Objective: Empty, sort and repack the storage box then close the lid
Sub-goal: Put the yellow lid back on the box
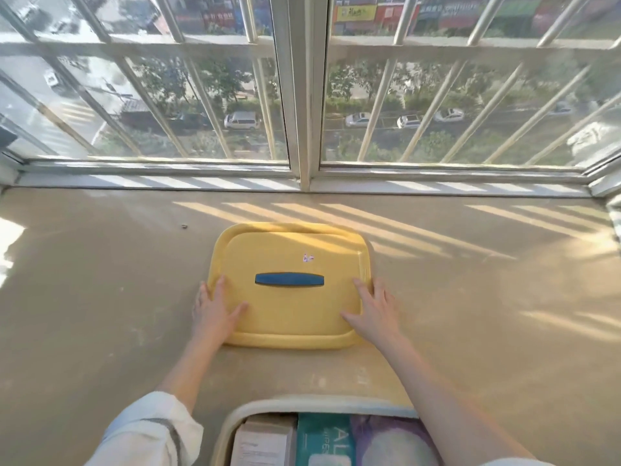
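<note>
Yellow lid [292, 317] lies flat on window ledge [100, 297], blue handle [289, 279] up, beyond storage box [302, 403] (open, packs [322, 435] inside, at frame's near edge). Left hand [215, 309] and right hand [373, 309] rest spread on lid's side rims, fingers straight, nothing pinched. We judge lid light, stiff, smooth, likely slippery plastic. We would hold it under both side rims, or by centre handle, kept level for seating.

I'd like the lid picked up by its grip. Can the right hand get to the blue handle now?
Probably yes. The right hand rests flat on the yellow lid, and the blue handle lies bare just beside it, nothing between them.
</note>
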